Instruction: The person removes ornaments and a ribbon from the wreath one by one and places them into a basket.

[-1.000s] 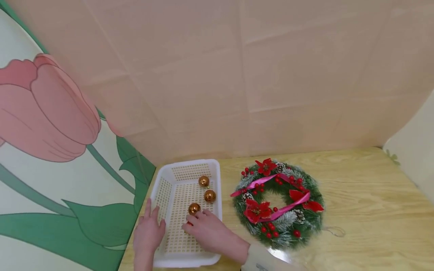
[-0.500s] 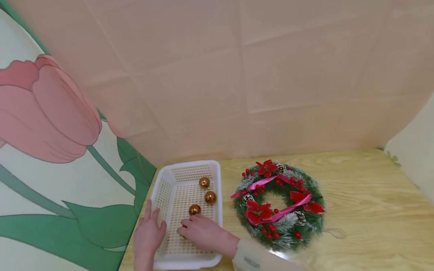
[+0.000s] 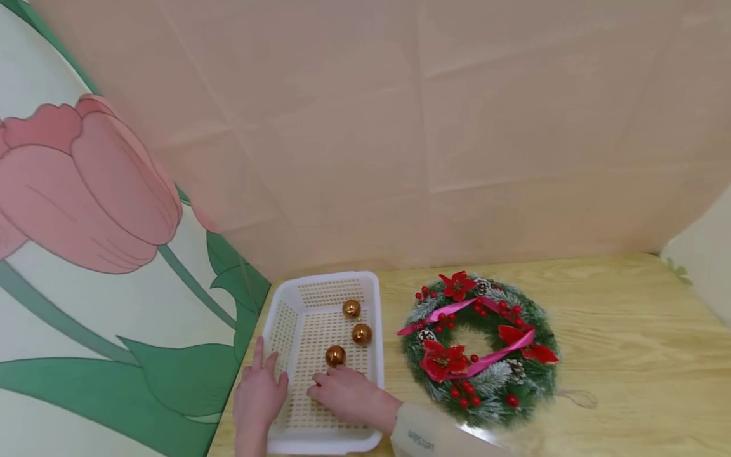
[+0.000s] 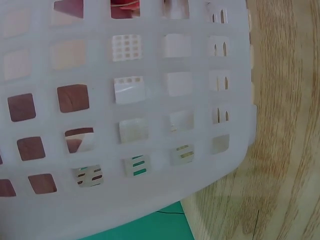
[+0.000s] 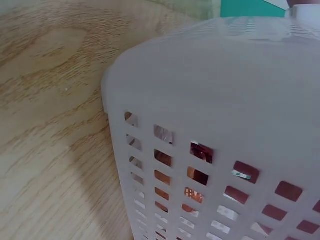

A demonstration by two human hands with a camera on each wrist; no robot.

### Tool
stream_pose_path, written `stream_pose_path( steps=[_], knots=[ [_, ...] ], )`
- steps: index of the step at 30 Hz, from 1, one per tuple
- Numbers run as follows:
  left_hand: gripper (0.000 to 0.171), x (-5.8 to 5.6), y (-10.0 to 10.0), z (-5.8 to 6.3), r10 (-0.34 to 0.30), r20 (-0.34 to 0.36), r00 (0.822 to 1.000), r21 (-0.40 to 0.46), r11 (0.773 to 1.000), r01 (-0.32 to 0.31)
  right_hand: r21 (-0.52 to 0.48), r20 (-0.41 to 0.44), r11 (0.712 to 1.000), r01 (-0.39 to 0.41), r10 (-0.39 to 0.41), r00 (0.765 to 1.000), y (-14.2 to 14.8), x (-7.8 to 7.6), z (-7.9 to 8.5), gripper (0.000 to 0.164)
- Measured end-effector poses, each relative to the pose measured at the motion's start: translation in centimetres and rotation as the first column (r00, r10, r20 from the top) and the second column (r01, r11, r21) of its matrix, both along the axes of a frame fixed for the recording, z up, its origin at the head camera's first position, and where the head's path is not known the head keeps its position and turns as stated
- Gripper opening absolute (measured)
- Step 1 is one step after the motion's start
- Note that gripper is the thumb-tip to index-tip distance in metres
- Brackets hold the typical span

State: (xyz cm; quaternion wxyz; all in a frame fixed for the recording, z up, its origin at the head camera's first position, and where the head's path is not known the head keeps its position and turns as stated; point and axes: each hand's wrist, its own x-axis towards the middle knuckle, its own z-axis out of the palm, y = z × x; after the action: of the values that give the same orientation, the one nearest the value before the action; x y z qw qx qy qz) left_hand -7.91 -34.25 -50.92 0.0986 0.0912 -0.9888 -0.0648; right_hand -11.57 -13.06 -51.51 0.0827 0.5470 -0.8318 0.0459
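Observation:
My right hand (image 3: 355,395) reaches over the right rim into a white plastic basket (image 3: 324,442). Its fingers curl down round something small, which they hide in the head view. Through the basket's holes, the left wrist view shows a bit of a shiny red thing (image 4: 125,6) with a thin pale line on it. A copper-coloured shiny ball (image 3: 335,355) lies just beyond these fingers. Two more, a middle ball (image 3: 362,334) and a far ball (image 3: 351,309), lie along the right side. My left hand (image 3: 258,395) rests with spread, straight fingers at the basket's left rim.
A green wreath (image 3: 539,317) with red flowers, berries, pine cones and a pink ribbon lies right of the basket on the wooden table (image 3: 639,330). Its thin loop (image 3: 578,398) trails right. A pinkish sheet (image 3: 354,127) hangs behind, and a tulip-painted wall (image 3: 114,190) stands left.
My right hand has moved slightly towards the basket's near end, uncovering more of the nearest copper ball. The red bit seen earlier at its fingertips is now hidden in the head view.

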Motion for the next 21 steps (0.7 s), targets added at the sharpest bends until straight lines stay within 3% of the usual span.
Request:
stream_pose_path(
  steps=[10,16,21],
  knots=[
    [0.046,-0.09,-0.16,-0.09,-0.01,0.001,1.0,0.007,1.0,0.01,0.129,0.093,0.991,0.027,-0.039,0.995,-0.06,-0.2,-0.21,0.029],
    [0.046,-0.16,-0.14,-0.08,-0.003,0.015,1.0,0.012,1.0,0.003,0.127,0.127,0.992,0.027,-0.043,0.991,-0.06,-0.39,-0.35,0.025],
    [0.046,-0.01,-0.28,-0.31,-0.004,0.018,1.0,0.021,1.0,0.003,0.086,0.13,0.995,0.051,-0.062,0.99,-0.13,-0.08,-0.22,0.034]
  ],
)
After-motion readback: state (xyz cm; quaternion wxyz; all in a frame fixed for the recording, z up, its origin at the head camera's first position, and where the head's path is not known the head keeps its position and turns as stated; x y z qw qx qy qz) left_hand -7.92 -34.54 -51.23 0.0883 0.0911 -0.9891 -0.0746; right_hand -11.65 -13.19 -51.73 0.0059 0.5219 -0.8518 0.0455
